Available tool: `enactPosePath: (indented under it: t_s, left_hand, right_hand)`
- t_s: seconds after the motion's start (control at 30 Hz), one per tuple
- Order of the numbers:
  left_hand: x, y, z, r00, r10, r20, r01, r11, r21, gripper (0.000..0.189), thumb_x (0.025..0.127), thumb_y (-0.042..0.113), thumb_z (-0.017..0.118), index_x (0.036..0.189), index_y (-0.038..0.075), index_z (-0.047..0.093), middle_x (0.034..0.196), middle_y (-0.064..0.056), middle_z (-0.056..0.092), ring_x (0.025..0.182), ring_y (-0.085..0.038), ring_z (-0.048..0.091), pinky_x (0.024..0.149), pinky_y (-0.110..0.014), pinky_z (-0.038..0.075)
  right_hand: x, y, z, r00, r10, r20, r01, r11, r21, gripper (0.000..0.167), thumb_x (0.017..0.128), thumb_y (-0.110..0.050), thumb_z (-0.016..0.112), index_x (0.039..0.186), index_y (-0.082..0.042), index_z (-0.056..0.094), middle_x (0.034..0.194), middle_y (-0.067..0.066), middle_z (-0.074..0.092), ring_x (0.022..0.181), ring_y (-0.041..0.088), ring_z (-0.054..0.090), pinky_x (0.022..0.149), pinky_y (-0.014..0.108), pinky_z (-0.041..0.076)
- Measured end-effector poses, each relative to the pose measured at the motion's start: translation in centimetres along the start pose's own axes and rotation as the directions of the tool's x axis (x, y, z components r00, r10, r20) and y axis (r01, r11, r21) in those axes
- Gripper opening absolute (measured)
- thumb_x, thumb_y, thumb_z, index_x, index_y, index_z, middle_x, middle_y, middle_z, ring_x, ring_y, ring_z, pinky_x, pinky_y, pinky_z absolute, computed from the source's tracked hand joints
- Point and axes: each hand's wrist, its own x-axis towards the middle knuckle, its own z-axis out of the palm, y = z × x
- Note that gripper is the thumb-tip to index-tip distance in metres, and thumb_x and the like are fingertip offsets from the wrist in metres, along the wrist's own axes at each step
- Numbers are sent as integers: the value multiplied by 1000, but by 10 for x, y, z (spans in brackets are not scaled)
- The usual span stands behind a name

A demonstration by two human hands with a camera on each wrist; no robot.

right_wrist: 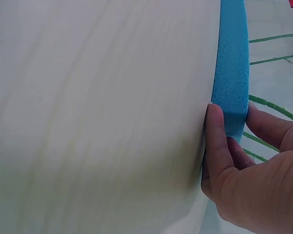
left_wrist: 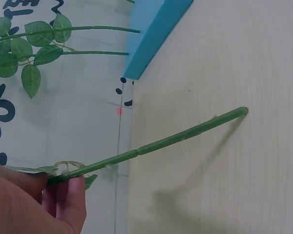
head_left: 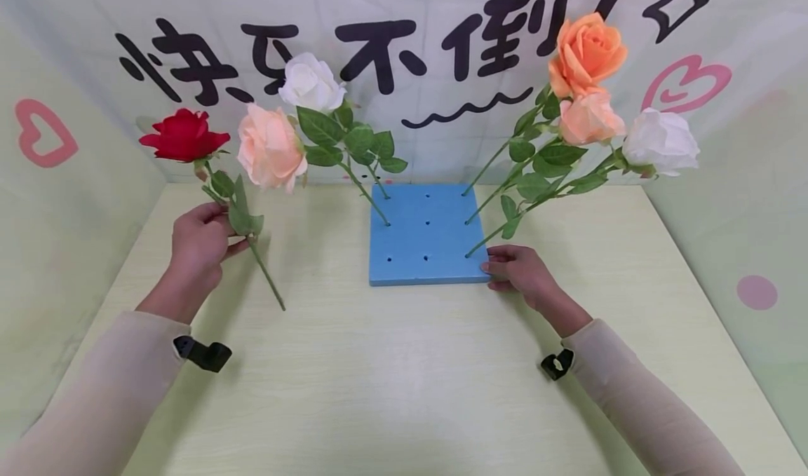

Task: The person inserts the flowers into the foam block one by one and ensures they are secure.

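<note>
My left hand pinches the leafy stem of a red artificial rose, left of the blue foam block. In the left wrist view, the bare lower stem slants away from my fingers above the table. With thumb on top and fingers at the side and underneath, my right hand grips the block's near right corner. A white rose and a pink rose stand in the block's left holes. Along its right side lean an orange rose, another pink rose and another white rose.
Several holes in the block's middle column and near left hold no stem. The pale wooden table lies under everything. Behind it hangs a white printed cloth, with cloth walls at both sides. Flower heads overhang the block left and right.
</note>
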Motion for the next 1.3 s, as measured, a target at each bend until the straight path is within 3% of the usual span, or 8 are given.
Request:
enactPosePath:
  t_s: [0.1, 0.2, 0.33, 0.47, 0.67, 0.97, 1.13, 1.3]
  left_hand:
    - [-4, 1, 2, 999, 32, 5, -32, 996, -86, 41, 102, 11, 45, 143, 10, 44, 111, 4, 57, 94, -7, 60, 73, -24, 58]
    - [-9, 1, 5, 998, 62, 2, -61, 978, -198, 29, 101, 8, 49, 129, 13, 53, 110, 3, 60, 91, -7, 63, 71, -25, 59]
    - [-17, 2, 11, 993, 119, 4, -111, 933, -342, 20, 98, 9, 56, 117, 13, 55, 113, 0, 60, 93, -8, 64, 70, -26, 59]
    - [-26, 6, 20, 984, 177, 15, -152, 884, -442, 33, 92, 15, 65, 124, 11, 55, 118, -2, 60, 97, -10, 65, 71, -28, 59]
    - [-41, 12, 34, 977, 211, -12, -191, 858, -477, 47, 88, 16, 71, 132, 14, 54, 125, -3, 57, 105, -14, 63, 74, -31, 59]
    - [-59, 14, 56, 965, 243, -93, -256, 819, -514, 43, 90, 11, 69, 131, 12, 55, 127, -6, 57, 103, -18, 64, 75, -33, 60]
    - [-62, 9, 65, 944, 286, -164, -329, 773, -542, 38, 90, 4, 68, 127, 9, 61, 122, -10, 61, 100, -21, 65, 73, -34, 60]
    - [-68, 2, 72, 925, 310, -219, -379, 709, -594, 37, 87, -2, 69, 123, 4, 61, 112, -14, 62, 91, -22, 67, 73, -35, 60]
  right_hand:
    - [0, 1, -1, 1000, -3, 3, 3, 1000, -1, 51, 96, -7, 61, 141, 7, 42, 118, 15, 50, 82, 11, 62, 77, 28, 58]
    - [0, 1, -1, 1000, -5, 6, 5, 1000, -2, 51, 96, -8, 61, 141, 7, 42, 118, 16, 50, 83, 12, 62, 78, 29, 58]
    - [0, 1, -1, 1000, -6, 5, 6, 1000, -4, 51, 96, -8, 61, 141, 7, 42, 119, 16, 50, 83, 13, 63, 78, 29, 58]
    - [1, 0, 0, 1000, -3, -1, 3, 1000, -4, 51, 95, -7, 61, 141, 7, 43, 119, 16, 51, 83, 13, 63, 77, 29, 58]
    - [2, 0, 0, 1000, 3, -8, -3, 1000, 4, 51, 95, -7, 61, 140, 7, 43, 117, 15, 51, 83, 12, 63, 77, 29, 59]
    - [2, 2, 0, 1000, -1, -6, 1, 1000, 5, 51, 95, -7, 62, 140, 6, 44, 115, 15, 52, 82, 12, 62, 76, 29, 59]
    - [2, 3, 0, 1000, -3, -2, 3, 1000, 2, 50, 95, -8, 62, 140, 6, 44, 115, 15, 52, 82, 12, 62, 77, 29, 59]
    - [1, 2, -1, 1000, -2, -1, 2, 1000, 1, 51, 95, -8, 62, 140, 6, 44, 116, 16, 51, 82, 13, 62, 78, 30, 59]
